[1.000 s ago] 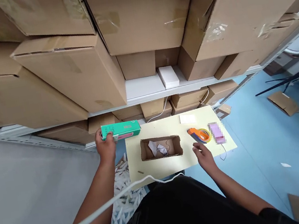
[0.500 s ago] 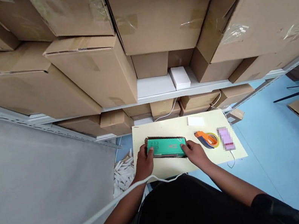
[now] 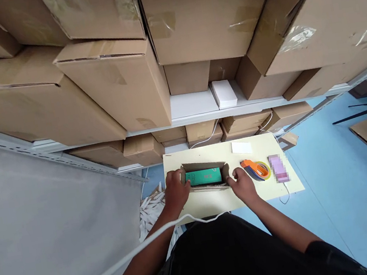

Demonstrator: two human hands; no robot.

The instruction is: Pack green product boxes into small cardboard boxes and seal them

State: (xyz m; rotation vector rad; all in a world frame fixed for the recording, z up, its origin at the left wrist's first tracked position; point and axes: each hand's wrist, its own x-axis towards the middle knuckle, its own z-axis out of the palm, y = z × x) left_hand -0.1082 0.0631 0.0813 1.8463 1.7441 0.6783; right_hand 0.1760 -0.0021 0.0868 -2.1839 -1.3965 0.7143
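Observation:
On the table, a small open cardboard box (image 3: 209, 189) holds a green box (image 3: 204, 177) with pale print, lying flat inside below the rim. My left hand (image 3: 177, 190) is closed on the cardboard box's left end, its thumb over the edge near the green box. At the opposite end, my right hand (image 3: 242, 185) grips the wall, thumb on the rim and fingers curled. An orange and blue tape dispenser (image 3: 255, 170) with yellow tape lies to the right of that hand.
The pale yellow table (image 3: 209, 206) also bears a white flat piece (image 3: 241, 147) and a pixelated pink object (image 3: 278, 168). Shelves (image 3: 195, 103) full of cartons stand behind. A white cable (image 3: 120, 266) crosses in front of me. White scraps (image 3: 151, 214) pile at left.
The green box has sunk from the cardboard box's rim down into it. Both hands have shifted from the green box to the ends of the cardboard box.

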